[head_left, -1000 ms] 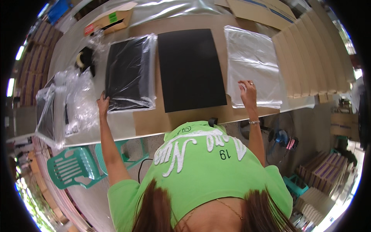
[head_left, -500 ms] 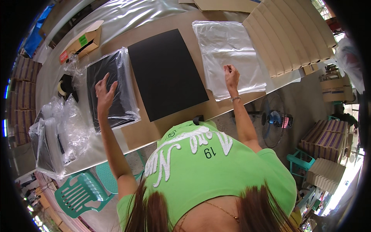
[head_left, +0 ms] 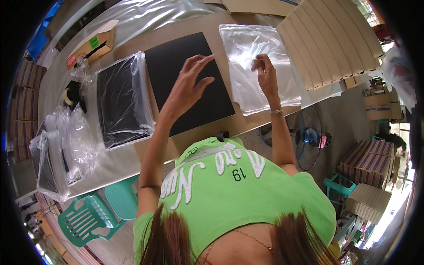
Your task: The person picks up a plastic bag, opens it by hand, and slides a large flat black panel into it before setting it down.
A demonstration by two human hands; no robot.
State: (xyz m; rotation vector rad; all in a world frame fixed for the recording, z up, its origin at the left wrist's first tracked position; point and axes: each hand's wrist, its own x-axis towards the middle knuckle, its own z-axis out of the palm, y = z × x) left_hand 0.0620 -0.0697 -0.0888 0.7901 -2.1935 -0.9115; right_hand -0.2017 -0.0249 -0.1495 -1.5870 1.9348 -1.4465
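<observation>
A plain black sheet [head_left: 198, 104] lies on the brown table covering in front of me. My left hand [head_left: 189, 84] hovers over it, empty, thumb and fingers apart. To the right is a stack of clear plastic bags [head_left: 247, 84] with bright glare across its upper half. Over that stack, my right hand [head_left: 266, 77] has its fingers curled together in a pinch; whether plastic is caught between the fingertips cannot be made out. Left of the bare sheet rests a pile of black sheets in clear plastic [head_left: 123, 101].
Folded cardboard pieces [head_left: 329, 39] stand in a row at the far right. Crumpled clear plastic [head_left: 81, 145], a tape roll [head_left: 68, 97] and an open small carton [head_left: 99, 42] are at the left. Green chairs [head_left: 90, 221] and a fan [head_left: 307, 137] stand beside the table.
My left hand has moved right, from the plastic-wrapped pile to over the bare black sheet. My right hand has shifted slightly farther up the bag stack, and the glare there has changed.
</observation>
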